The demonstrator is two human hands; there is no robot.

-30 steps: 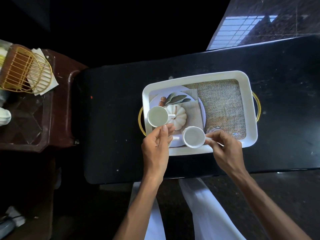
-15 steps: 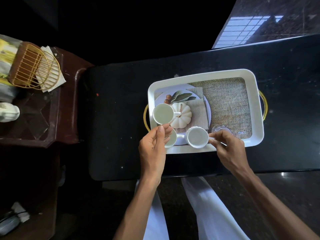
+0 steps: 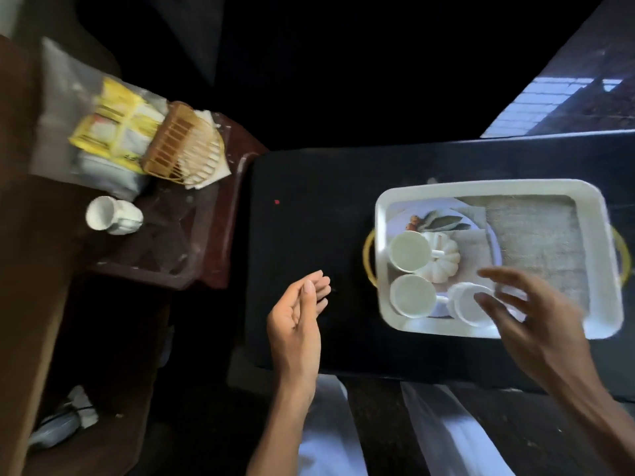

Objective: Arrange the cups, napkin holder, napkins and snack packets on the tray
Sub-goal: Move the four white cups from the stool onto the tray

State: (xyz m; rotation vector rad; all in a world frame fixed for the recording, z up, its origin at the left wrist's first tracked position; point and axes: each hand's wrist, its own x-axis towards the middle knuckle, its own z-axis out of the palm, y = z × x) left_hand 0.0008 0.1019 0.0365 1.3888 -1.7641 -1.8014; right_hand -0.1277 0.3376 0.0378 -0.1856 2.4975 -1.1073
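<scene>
A white tray (image 3: 488, 187) with gold handles lies on the black table. Three white cups stand in its left part: one at the back left (image 3: 409, 251), one at the front left (image 3: 413, 295), a third (image 3: 464, 304) right of that, blurred. My right hand (image 3: 529, 316) hovers over the tray's front edge beside the third cup, fingers spread, holding nothing. My left hand (image 3: 298, 314) is over the table left of the tray, fingers loosely apart and empty. On the brown side table at left are a gold wire napkin holder (image 3: 182, 149) with white napkins (image 3: 209, 166), yellow snack packets (image 3: 113, 127) and another white cup (image 3: 111, 216) on its side.
The tray holds a plate with a white pumpkin (image 3: 443, 262), a leaf sprig and a burlap mat (image 3: 536, 242). The black table (image 3: 309, 207) has open surface left of the tray. The side table's raised brown rim (image 3: 237, 201) sits between both surfaces.
Both hands have let go of their cups, which now stand in the tray. My left hand has drawn back to the left, off the tray. The view has swung left.
</scene>
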